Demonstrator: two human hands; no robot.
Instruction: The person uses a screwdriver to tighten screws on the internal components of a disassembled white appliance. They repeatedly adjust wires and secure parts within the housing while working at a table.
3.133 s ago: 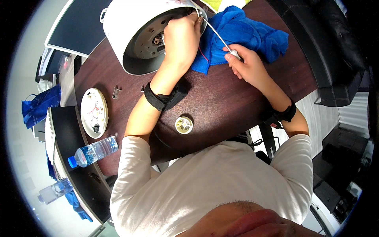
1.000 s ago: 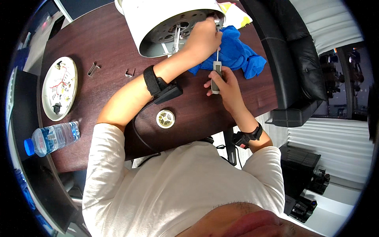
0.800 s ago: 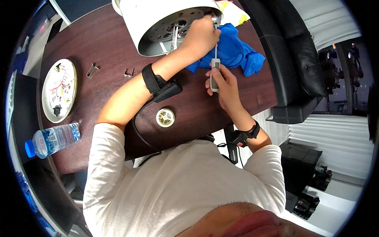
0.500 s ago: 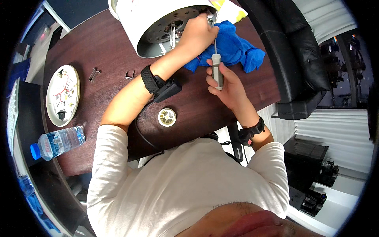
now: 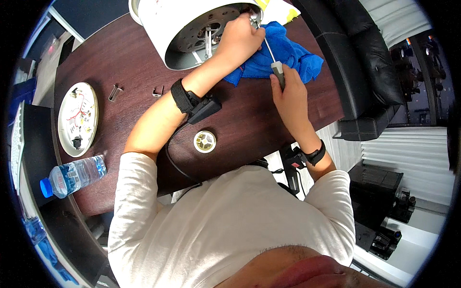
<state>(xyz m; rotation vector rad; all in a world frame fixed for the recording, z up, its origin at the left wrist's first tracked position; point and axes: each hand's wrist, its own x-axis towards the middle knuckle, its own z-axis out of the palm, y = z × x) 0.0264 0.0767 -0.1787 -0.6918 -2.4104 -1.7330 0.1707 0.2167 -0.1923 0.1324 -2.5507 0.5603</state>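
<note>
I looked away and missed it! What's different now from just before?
The screwdriver's handle swung to the right, so its shaft now slants. The right hand turned over on it, showing its back. Nothing was let go. The left hand stayed at the white housing's rim; the blue cloth and water bottle stayed put.

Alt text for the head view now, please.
The person's right hand holds a screwdriver pointing toward the left hand, which is at the open end of a white drum-shaped housing. A blue cloth lies beside the housing on a dark table.
</note>
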